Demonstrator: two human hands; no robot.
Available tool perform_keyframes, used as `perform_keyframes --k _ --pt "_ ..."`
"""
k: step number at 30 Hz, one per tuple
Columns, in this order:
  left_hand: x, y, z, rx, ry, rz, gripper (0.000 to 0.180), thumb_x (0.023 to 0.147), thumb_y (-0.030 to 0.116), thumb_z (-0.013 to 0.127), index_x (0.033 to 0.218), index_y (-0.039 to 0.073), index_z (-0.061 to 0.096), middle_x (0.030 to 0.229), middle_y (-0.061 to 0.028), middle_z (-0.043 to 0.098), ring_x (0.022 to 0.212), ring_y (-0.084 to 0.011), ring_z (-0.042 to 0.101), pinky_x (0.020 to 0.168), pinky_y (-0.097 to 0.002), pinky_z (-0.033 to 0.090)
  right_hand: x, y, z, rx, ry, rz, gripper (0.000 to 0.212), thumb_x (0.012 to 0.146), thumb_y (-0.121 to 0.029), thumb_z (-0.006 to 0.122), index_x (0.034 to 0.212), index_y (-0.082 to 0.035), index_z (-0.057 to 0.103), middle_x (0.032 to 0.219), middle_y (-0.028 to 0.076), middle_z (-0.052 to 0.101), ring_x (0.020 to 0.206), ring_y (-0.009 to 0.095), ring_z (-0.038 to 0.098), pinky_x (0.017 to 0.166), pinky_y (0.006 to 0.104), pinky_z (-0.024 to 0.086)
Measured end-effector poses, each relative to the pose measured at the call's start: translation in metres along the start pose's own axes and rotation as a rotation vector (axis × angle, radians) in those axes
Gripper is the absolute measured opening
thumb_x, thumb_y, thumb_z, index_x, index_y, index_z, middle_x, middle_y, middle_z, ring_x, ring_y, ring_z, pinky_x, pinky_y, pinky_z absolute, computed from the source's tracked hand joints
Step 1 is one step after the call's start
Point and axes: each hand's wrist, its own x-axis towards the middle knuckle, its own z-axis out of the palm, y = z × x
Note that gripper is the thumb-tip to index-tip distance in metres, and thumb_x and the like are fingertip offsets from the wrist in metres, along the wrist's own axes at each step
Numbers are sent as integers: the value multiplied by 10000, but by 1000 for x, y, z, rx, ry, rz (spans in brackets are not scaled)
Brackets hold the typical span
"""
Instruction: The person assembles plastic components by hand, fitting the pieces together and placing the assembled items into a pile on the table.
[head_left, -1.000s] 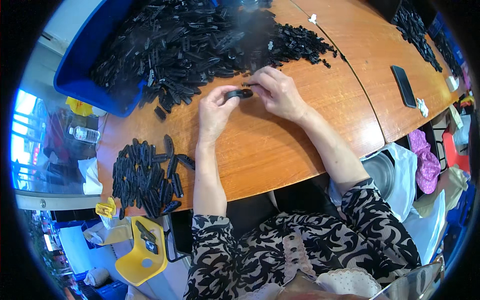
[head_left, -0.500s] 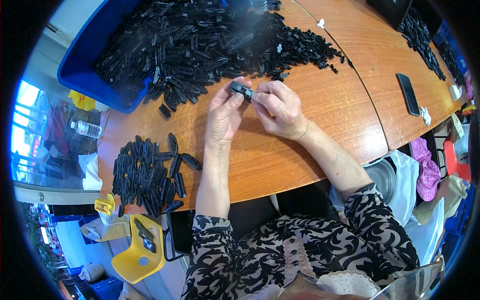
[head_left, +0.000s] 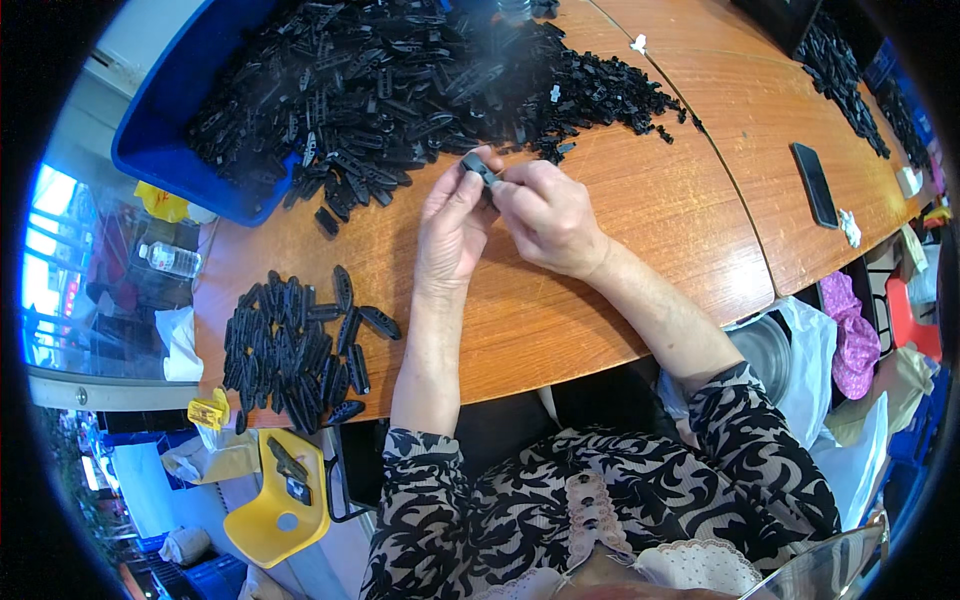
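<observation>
While both hands meet over the wooden table [head_left: 600, 330], the left hand [head_left: 452, 228] and right hand [head_left: 545, 212] pinch one small black plastic piece [head_left: 480, 167] between their fingertips, apparently fitting it together (the join itself is hidden). Once it seats, it likely belongs with the sorted pile [head_left: 295, 350] at eight o'clock, while loose parts [head_left: 400, 80] wait at twelve

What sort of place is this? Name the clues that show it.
Probably a small assembly workshop: heaps of black plastic parts spill from a blue bin onto a wooden table, beside a sorted pile.
</observation>
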Motion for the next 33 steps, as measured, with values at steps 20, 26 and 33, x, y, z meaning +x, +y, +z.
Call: perform_keyframes --k 20,26,33 --pt "11 77 -152 1141 1008 534 380 804 231 795 1028 -49 668 960 -136 675 849 -242 651 795 -355 502 -19 78 1 -596 -417 320 201 826 -71 633 1003 -91 725 988 82 657 984 278 623 791 395 553" --pt "22 65 -114 1620 917 237 582 744 356 849 1140 -37 682 1183 -214 618 1116 -360 598 955 -418 484 -29 76 14 -394 -288 223 38 793 -58 651 825 -62 630 795 130 616 805 322 639 713 434 538" --pt "9 43 -62 1491 665 0 383 774 262 828 1041 5 730 961 -177 725 891 -311 693 814 -380 514 -25 54 19 -230 -275 175 145 751 4 609 884 -52 623 906 125 617 900 325 620 721 430 539"
